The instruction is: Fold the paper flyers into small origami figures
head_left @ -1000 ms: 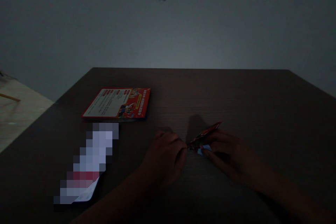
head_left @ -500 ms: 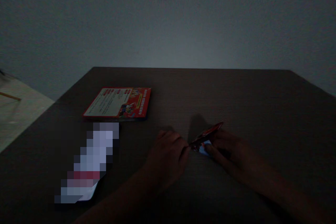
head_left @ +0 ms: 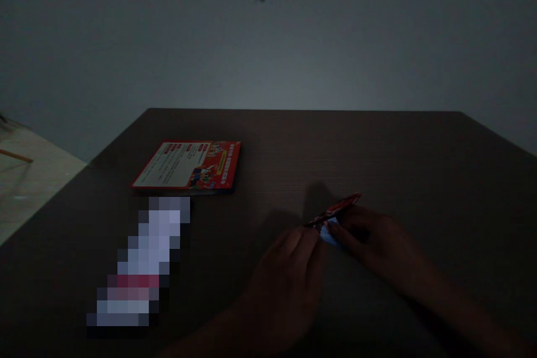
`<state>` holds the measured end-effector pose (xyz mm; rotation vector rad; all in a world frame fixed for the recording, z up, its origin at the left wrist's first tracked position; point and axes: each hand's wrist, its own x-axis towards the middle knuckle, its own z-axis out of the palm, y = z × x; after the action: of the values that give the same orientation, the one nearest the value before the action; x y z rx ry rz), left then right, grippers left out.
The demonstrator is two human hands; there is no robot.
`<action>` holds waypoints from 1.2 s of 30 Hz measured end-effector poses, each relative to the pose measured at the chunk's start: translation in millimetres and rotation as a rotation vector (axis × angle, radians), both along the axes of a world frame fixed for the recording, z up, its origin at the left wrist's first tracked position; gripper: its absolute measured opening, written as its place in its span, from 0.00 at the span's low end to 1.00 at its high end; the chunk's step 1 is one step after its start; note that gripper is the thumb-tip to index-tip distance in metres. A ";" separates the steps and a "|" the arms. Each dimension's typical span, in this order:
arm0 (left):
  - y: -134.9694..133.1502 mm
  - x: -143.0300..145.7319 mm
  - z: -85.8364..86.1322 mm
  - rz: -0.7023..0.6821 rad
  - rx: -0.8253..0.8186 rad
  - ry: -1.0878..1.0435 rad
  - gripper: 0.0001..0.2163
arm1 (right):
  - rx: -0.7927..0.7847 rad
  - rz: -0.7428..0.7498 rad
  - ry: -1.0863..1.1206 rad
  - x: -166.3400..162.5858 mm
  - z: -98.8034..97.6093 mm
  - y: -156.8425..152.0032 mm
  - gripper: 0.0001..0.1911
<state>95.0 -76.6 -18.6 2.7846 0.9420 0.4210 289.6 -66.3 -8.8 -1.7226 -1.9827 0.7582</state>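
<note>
In the dim light a small folded printed paper [head_left: 339,205], dark red on its raised flap and light blue on the lower part, is held over the table. My right hand [head_left: 380,243] pinches its right side, with the thumb on the blue part and the fingers behind the red flap. At its lower left corner is my left hand [head_left: 289,282], closed with its fingers pressed together. The fingertips there are hidden behind the hand's back, so the exact grip is unclear.
A red and white printed booklet or flat box [head_left: 188,165] lies at the left on the dark table [head_left: 285,145]. In front of it is a lit, pixelated phone-like slab [head_left: 140,257]. A pale wall [head_left: 335,33] stands behind the table's far edge.
My left hand has shifted right and towards me, and now covers the near left corner of the folded paper. My right hand and the paper have moved slightly. Booklet and slab stay put.
</note>
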 end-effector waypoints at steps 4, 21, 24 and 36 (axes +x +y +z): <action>-7.8 7.3 -6.9 0.023 0.060 0.050 0.18 | 0.013 -0.011 -0.014 -0.3 -2.3 0.9 0.17; -7.7 6.7 -3.6 0.150 0.038 0.079 0.18 | 0.048 -0.023 -0.070 0.8 -7.4 3.8 0.13; -8.4 6.7 -2.6 0.175 0.026 0.080 0.17 | 0.042 -0.019 -0.073 1.0 -7.5 3.4 0.12; -5.6 4.2 2.7 0.235 -0.067 0.075 0.18 | 0.052 -0.027 -0.097 1.7 -7.1 4.5 0.11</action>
<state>99.2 -82.2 -15.9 2.6559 1.2820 0.3120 291.3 -61.8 -15.8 -1.7834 -2.0198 0.6193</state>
